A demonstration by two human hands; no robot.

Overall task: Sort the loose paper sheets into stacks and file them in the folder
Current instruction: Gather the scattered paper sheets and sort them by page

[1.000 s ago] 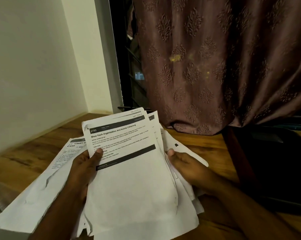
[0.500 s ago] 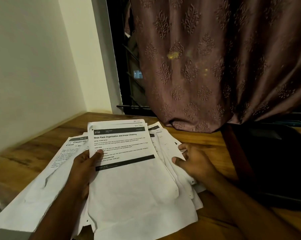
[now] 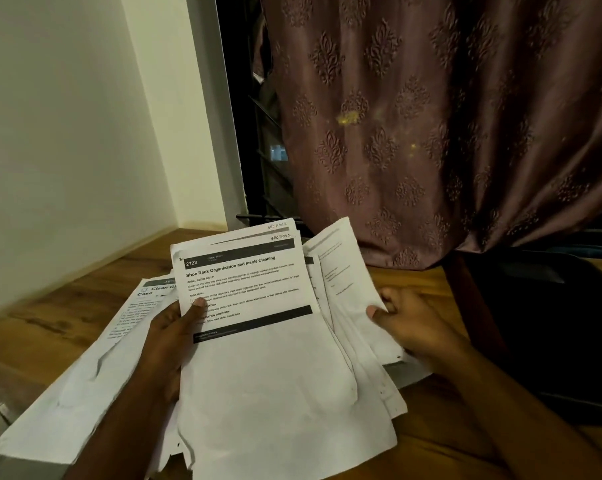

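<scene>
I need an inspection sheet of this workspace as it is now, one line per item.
Surface: wooden table, papers spread over much of it.
Job's things: stack of sheets, top one titled "Shoe Rack Organization and Insole Cleaning"; separate sheet lifted at the right; more loose sheets lying on the left; dark folder at the right.
Clutter: nothing seen.
Grippers: left hand holds the stack, thumb on the top page; right hand pinches the separate sheet's edge.
Cables: nothing seen.
Surroundings: pale wall left; patterned curtain behind; dark window gap between them.
</scene>
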